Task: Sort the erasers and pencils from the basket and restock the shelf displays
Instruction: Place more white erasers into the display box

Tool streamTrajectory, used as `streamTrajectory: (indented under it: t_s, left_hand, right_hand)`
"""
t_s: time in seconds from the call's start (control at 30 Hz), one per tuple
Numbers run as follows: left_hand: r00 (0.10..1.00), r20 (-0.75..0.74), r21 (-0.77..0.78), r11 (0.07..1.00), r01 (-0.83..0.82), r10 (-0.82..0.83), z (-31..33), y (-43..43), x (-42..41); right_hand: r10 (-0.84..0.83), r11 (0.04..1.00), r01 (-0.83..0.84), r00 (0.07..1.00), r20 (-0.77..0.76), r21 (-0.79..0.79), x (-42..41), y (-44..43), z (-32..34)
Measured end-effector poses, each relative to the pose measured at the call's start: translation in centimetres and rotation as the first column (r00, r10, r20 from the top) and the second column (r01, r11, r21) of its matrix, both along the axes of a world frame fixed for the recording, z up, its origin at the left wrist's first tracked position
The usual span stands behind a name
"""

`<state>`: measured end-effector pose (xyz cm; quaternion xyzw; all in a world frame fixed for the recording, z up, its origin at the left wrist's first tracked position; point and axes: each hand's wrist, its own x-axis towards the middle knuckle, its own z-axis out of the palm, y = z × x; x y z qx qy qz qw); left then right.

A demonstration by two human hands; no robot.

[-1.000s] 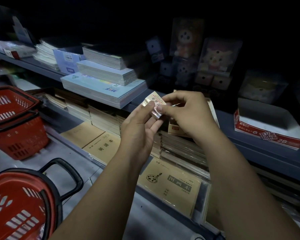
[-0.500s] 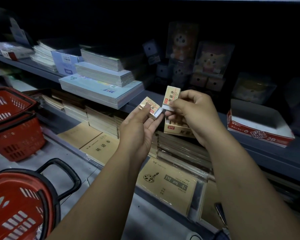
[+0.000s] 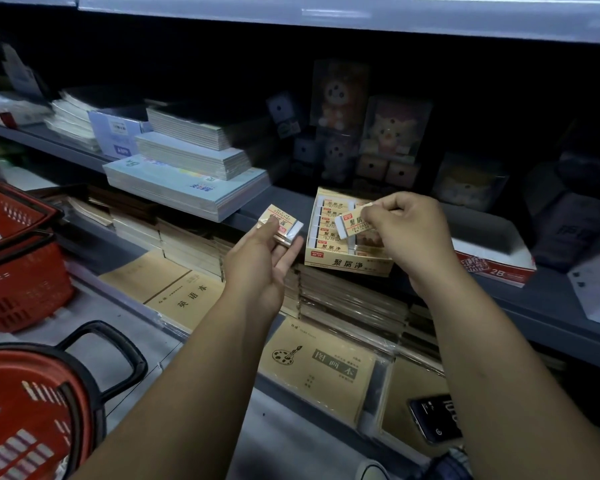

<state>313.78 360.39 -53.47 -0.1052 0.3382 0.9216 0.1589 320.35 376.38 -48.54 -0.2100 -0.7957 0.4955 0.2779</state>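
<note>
You are holding one tan-sleeved eraser [image 3: 352,226] tilted over the eraser box [image 3: 349,264]. You are gripping stacked erasers [image 3: 280,226] just left.

Only the person's two hands and forearms are shown. The left hand [image 3: 257,268] and the right hand [image 3: 409,233] are bare. The left forearm [image 3: 174,393] and the right forearm [image 3: 520,375] are uncovered along all that is visible of them, down to the bottom edge of the view. Finer marks on hands and arms cannot be made out in the dim light. A small patch of dark blue material [image 3: 447,462] is seen at the bottom edge, just beside the right forearm; whether it is worn cannot be told.
</note>
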Motion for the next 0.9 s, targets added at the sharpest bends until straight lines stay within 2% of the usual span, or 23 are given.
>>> streamTrajectory:
  t_s: [0.13, 0.27, 0.47, 0.67, 0.9]
  left_hand:
    - [0.995, 0.096, -0.016, 1.000, 0.015, -0.013, 0.0, 0.1, 0.1]
    - [0.991, 0.129, -0.055, 0.998, 0.026, -0.018, 0.2, 0.0, 0.4]
    - [0.992, 0.120, -0.058, 0.998, 0.036, -0.029, 0.9, -0.2, 1.1]
    - [0.992, 0.122, -0.071, 0.997, 0.041, -0.032, 0.6, -0.3, 1.4]
    - [0.997, 0.080, -0.017, 1.000, 0.025, -0.024, 1.3, -0.4, 1.6]
  right_hand:
    - [-0.029, 1.000, 0.029, 0.999, 0.018, 0.010, 1.0, 0.4, 0.3]
    - [-0.033, 0.997, 0.027, 0.996, 0.086, 0.067, 1.8, 0.9, 0.7]
    - [-0.056, 0.982, 0.023, 0.984, 0.170, 0.190, 2.3, 1.5, -0.1]
    - [-0.076, 0.967, 0.030, 0.982, 0.171, 0.253, 2.4, 1.2, -0.3]
    - [-0.037, 0.980, -0.014, 0.967, 0.252, 0.196, 2.1, 1.6, -0.9]
